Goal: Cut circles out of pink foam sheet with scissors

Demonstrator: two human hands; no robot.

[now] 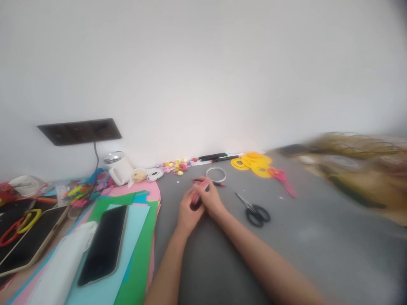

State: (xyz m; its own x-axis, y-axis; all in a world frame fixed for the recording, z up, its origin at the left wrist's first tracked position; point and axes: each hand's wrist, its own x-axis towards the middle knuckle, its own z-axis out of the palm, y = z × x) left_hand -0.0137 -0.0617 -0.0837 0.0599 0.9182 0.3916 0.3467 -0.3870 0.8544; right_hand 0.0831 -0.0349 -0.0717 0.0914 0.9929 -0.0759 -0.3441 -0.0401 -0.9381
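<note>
My left hand (188,214) and my right hand (212,200) meet over the grey tabletop, both closed around a small pink-red and dark object (196,198). Fingers cover much of it, so its kind does not show. Just beyond the hands lies a red-and-black pen (219,184), partly hidden by my right hand. Behind that pen is a thin pale ring (216,174). Scissors with black handles (254,213) rest to the right of my right hand, blades partly apart.
Yellow paper rings (254,162) and pink scissors (282,182) lie at the back right. Dark markers (213,157) and colourful small pieces (178,166) line the wall. On the left, a phone (103,245) rests on coloured paper sheets (135,254), beside a white package (60,262).
</note>
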